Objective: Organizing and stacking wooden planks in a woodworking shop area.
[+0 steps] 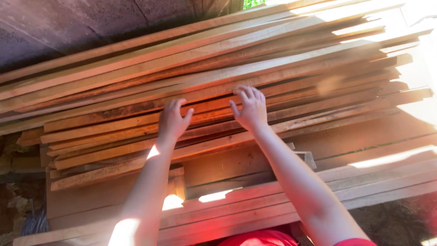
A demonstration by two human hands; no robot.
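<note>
The stack of wooden slats (218, 86) lies straight ahead under both grips, its long axis running left to right, with the left hand (173, 120) and right hand (250, 109) spread flat on neighbouring slats, right slightly farther up.

1. A stack of long wooden planks (218, 86) is lying slantwise across the view, its upper boards splaying out unevenly at their ends.
2. Wider boards (364, 177) are lying underneath, bearing the thinner slats above them.
3. Short wooden blocks (177, 180) are sitting between the layers near the middle.
4. Sunlight is falling on the right ends of the planks.
5. Dark ground (396, 218) is showing below the pile at right.
</note>
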